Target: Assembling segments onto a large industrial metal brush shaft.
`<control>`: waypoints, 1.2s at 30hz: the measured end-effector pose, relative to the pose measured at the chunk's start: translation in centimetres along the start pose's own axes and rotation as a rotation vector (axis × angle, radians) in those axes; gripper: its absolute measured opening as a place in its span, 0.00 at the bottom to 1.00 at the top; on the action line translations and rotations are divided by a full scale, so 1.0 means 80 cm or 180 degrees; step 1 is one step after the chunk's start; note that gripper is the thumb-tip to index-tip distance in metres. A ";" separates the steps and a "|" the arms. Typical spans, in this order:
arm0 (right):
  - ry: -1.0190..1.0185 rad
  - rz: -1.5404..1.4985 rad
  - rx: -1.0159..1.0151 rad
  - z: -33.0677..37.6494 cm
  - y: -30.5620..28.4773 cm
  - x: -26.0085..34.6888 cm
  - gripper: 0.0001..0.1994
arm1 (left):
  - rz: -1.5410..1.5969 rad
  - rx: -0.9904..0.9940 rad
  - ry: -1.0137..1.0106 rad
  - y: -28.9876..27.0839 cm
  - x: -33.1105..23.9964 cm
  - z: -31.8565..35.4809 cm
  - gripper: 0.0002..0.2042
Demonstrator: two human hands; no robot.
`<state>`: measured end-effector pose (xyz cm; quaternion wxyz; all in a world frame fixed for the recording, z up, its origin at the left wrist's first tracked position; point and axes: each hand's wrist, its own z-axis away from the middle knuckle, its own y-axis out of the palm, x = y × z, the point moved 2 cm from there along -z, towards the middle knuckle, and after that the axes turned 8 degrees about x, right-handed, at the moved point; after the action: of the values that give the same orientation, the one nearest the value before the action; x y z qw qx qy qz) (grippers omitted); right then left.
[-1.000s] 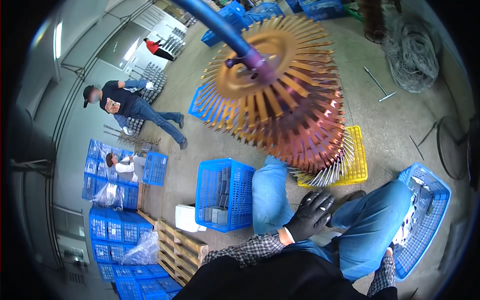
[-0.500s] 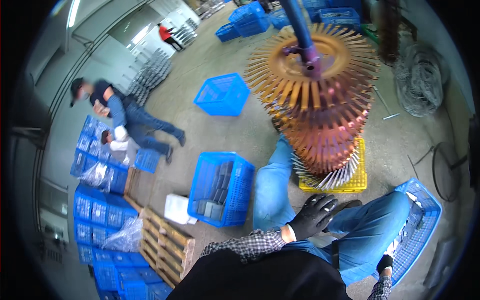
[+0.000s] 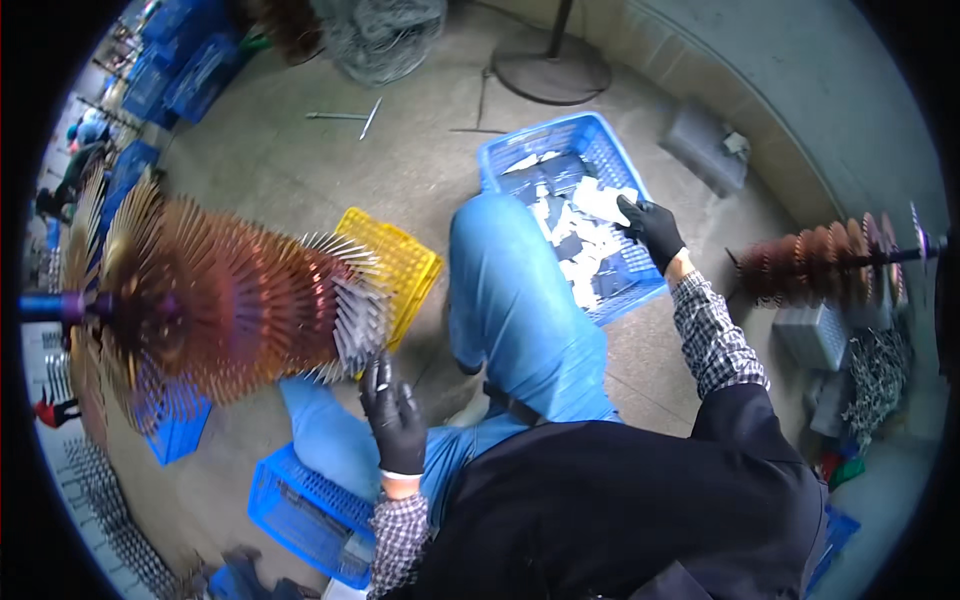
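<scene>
Over a blue plastic crate [image 3: 565,118], my black-gloved right hand [image 3: 655,235] pinches a white, sheet-like piece [image 3: 603,203]. Dark flat pieces [image 3: 550,177] and white scraps fill the crate beside my knee. My left hand [image 3: 397,425], also black-gloved, has its fingers stretched out close to the silvery blades of a tiered rack [image 3: 230,295]. Touching or just apart, I cannot tell. Coppery fan-like tiers make up most of this rack, on a blue-purple rod [image 3: 60,306]. Nothing clear shows in the left hand.
Under the rack's silvery end sits a yellow crate [image 3: 400,265]. Another blue crate [image 3: 300,515] stands left of my leg. A second coppery rack [image 3: 825,262] hangs at right. A round stand base [image 3: 552,72] and metal rods [image 3: 345,116] lie ahead.
My view has swung right toward the crate. My right hand, partly hidden before, now shows above it with a white piece. My left hand has gone from my lap to the rack's silvery end.
</scene>
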<state>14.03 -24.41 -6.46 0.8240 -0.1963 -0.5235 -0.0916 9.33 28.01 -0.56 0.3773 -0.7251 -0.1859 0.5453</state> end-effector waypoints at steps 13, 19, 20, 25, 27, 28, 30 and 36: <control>-0.0657 -0.0772 0.1970 0.166 0.219 0.154 0.17 | 0.0655 0.0048 0.0699 0.005 -0.066 -0.093 0.17; -0.1799 0.0854 0.2161 0.166 0.260 0.136 0.20 | 0.4079 0.0337 -0.1300 0.027 0.013 -0.062 0.17; -0.2366 0.1072 0.1895 0.163 0.261 0.137 0.23 | 0.5358 0.0279 -0.1792 0.031 0.020 -0.058 0.17; -0.3920 0.2650 0.2887 0.162 0.291 0.155 0.28 | 0.5205 0.0829 -0.2052 0.035 0.004 -0.073 0.16; -0.3969 0.2727 0.2691 0.148 0.306 0.156 0.26 | 0.4724 0.0889 -0.1935 0.017 0.017 -0.077 0.16; -0.3937 0.2730 0.2668 0.139 0.310 0.157 0.26 | 0.4293 0.0936 -0.1796 0.005 0.027 -0.079 0.16; -0.3001 0.1450 0.2145 0.109 0.319 0.166 0.14 | 0.3431 0.0993 -0.1514 -0.011 0.039 -0.080 0.17; -0.0967 0.1629 0.2687 0.014 0.421 0.132 0.17 | 0.0303 0.0291 -0.0229 -0.032 0.007 -0.085 0.18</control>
<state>29.75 7.16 -4.19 0.7421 0.0204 -0.5639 0.3617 16.17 27.72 1.86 0.3767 -0.6951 -0.1395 0.5962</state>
